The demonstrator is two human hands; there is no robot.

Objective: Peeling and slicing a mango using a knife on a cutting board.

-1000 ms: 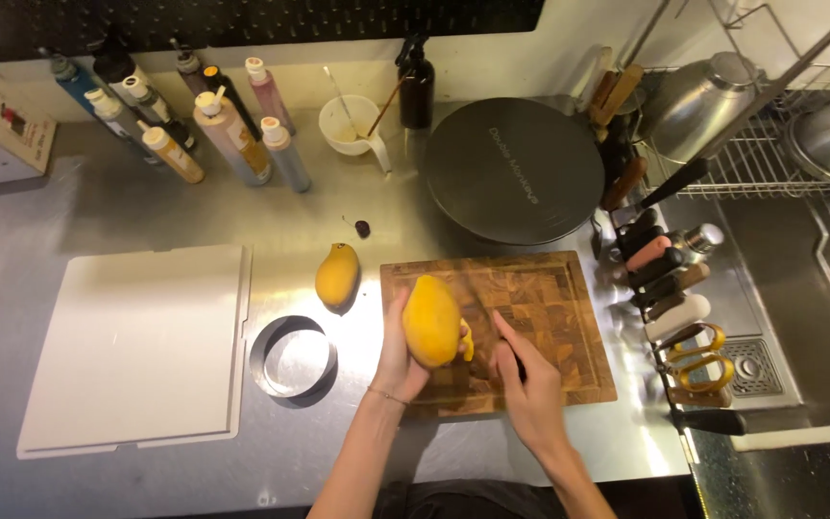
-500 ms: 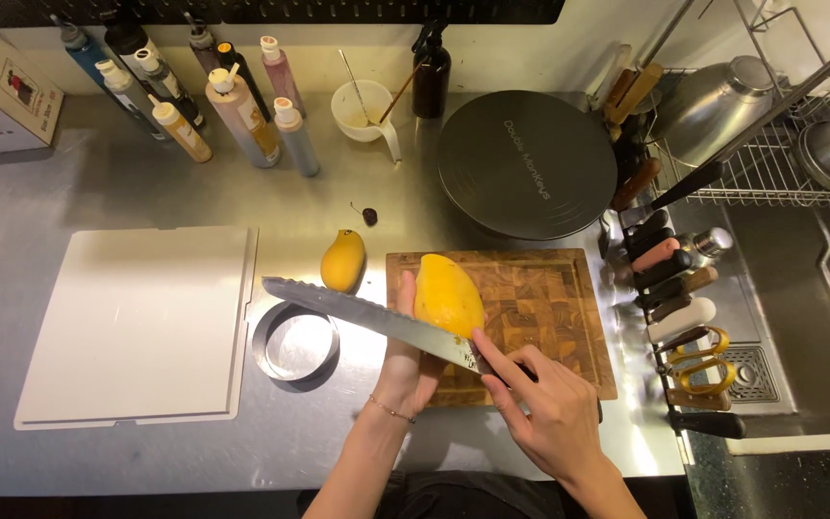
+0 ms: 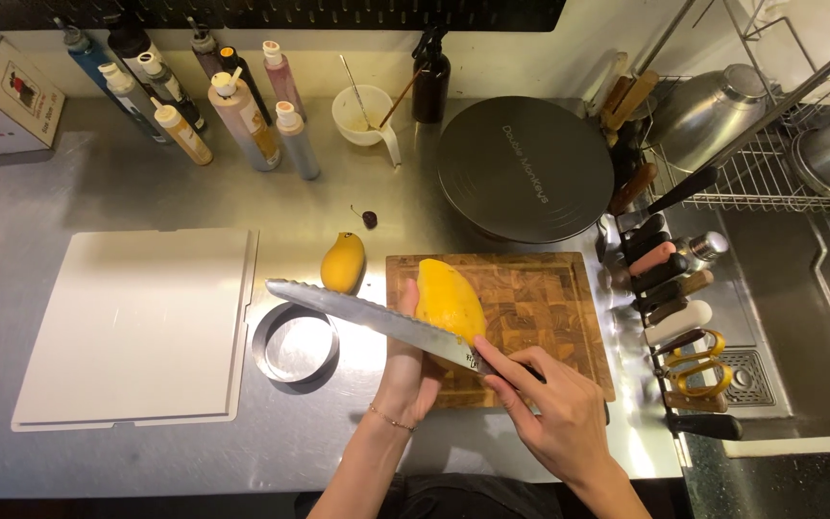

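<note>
Mango, upright on the wooden board, steadied by the closed left hand while the right hand grips a long serrated knife: the blade lies across the left fingers, so a slip likely cuts them.

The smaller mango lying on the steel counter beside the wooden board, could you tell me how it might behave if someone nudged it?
The smaller mango looks rounded and smooth-skinned, so it would probably rock or roll rather than slide on the shiny steel counter. It lies free, apart from the metal ring, so nothing would likely stop it straight away.
</note>
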